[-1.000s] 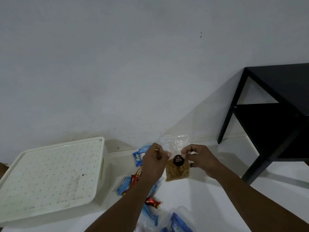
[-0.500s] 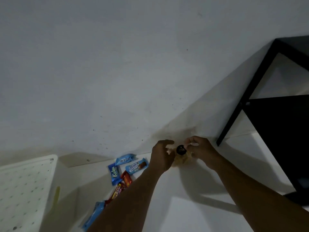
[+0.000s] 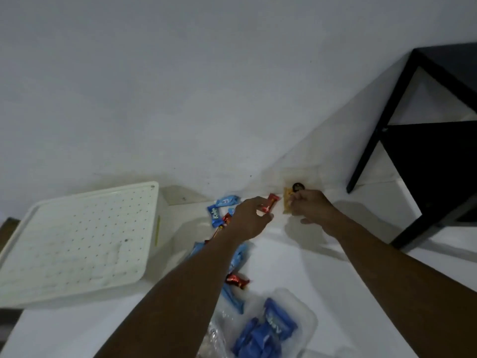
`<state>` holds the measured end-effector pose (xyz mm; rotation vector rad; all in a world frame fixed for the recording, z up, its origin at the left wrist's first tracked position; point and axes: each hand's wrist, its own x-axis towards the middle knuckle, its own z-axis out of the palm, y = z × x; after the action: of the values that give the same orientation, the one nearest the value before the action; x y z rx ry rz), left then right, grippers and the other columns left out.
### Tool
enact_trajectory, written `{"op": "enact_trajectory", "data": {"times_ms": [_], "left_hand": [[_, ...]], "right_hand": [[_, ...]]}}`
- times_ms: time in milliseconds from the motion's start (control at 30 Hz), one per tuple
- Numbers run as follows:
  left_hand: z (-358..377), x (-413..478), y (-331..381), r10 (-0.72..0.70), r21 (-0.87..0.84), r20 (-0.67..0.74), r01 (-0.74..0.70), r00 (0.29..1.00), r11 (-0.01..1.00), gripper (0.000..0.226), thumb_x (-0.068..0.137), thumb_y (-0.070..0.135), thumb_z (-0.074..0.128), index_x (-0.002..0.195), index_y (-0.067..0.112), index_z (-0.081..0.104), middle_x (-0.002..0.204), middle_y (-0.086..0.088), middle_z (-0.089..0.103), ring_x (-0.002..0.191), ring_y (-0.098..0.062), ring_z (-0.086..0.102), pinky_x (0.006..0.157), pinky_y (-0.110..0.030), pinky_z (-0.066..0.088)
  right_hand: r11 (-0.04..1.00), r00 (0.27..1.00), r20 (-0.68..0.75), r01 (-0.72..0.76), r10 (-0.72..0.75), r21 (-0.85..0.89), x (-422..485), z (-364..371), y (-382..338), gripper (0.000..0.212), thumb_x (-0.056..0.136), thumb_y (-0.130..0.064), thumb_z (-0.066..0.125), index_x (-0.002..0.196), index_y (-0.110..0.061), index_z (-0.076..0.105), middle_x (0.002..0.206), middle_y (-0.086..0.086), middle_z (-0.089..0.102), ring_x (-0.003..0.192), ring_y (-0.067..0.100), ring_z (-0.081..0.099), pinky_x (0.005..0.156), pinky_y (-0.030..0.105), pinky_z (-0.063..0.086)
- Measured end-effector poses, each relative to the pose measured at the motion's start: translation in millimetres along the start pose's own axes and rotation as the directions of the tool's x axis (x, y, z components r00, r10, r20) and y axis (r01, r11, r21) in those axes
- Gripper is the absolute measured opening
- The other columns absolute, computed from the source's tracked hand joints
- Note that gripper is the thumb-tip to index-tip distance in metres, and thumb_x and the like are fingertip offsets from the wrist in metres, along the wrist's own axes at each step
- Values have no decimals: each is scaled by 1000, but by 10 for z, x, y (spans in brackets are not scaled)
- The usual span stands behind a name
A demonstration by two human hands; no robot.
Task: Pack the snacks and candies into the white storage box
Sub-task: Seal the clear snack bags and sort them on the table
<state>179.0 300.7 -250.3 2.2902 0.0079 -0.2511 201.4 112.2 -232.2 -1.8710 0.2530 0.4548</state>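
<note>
Two grabs right of the white storage box (image 3: 164, 220): my left fingers (image 3: 258, 202) pinch a red candy (image 3: 270, 202), right fingers (image 3: 295, 202) a clear snack bag (image 3: 286, 206); its lid (image 3: 77, 241) must come off next.

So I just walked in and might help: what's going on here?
A person is sorting snacks on the floor. The left hand pinches a red candy, and the right hand holds a clear snack bag. Blue candies and other red ones lie loose beside the white box, whose lid is on.
</note>
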Motion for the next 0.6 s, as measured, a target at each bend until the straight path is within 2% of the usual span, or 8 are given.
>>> {"op": "enact_trajectory", "data": {"times_ms": [100,167,300,367,433,500,533,600], "left_hand": [[-245,-541,-230,-89,-12,63,90,994,996,32,83,29,75,113,18,68,112,-9,70,105,-21,66,93,-31,51],[-380,-906,-475,-138,70,121,130,983,989,32,86,25,71,116,14,68,114,-8,70,107,-22,65,90,-26,47],[-499,-1591,-1163,-215,87,134,205,967,975,32,81,15,73,113,15,69,107,-3,68,96,-15,64,76,-11,44],[-486,-1829,-1500,-261,109,168,246,950,963,35,79,18,76,113,20,68,111,-3,67,98,-12,63,83,-14,48],[-452,-1983,-1734,-277,130,212,254,937,959,38,80,21,76,116,22,66,121,-4,65,105,-14,63,95,-26,50],[-425,-2072,-1853,-258,152,212,229,943,962,42,83,24,74,123,21,63,127,-3,62,111,-16,61,100,-29,47],[-425,-2093,-1884,-256,149,201,229,946,962,44,84,27,73,126,21,60,129,-2,60,114,-17,60,102,-29,46],[-480,-2104,-1866,-274,75,180,264,945,962,50,85,29,71,132,23,53,131,-2,57,116,-19,58,104,-31,45]], "right_hand": [[1000,995,96,-7,7,1,-463,467,11,11,88,-17,61,94,-10,67,87,6,67,77,19,63,65,29,45],[998,985,164,-58,60,-17,-700,823,135,12,86,-15,62,93,-9,69,85,9,68,73,20,62,62,28,43],[959,953,228,-141,199,-247,-1109,1520,492,26,79,-29,72,94,-9,68,81,9,66,71,20,60,58,26,47],[919,946,233,-128,227,-373,-1300,1809,678,34,80,-31,74,102,-6,65,87,9,65,74,20,61,60,24,46],[880,959,193,-96,207,-465,-1434,2023,864,29,83,-29,70,104,-9,63,102,10,65,88,22,62,70,27,47],[876,983,104,-84,151,-475,-1517,2162,983,10,86,-24,62,80,-15,60,95,11,65,87,25,64,75,34,52],[885,991,70,-73,118,-460,-1518,2216,1032,15,87,-22,59,72,-17,57,89,11,67,86,28,66,77,37,54],[911,996,44,-51,75,-410,-1559,2294,1001,20,88,-24,58,71,-15,62,82,12,70,81,29,68,79,41,57]]}}
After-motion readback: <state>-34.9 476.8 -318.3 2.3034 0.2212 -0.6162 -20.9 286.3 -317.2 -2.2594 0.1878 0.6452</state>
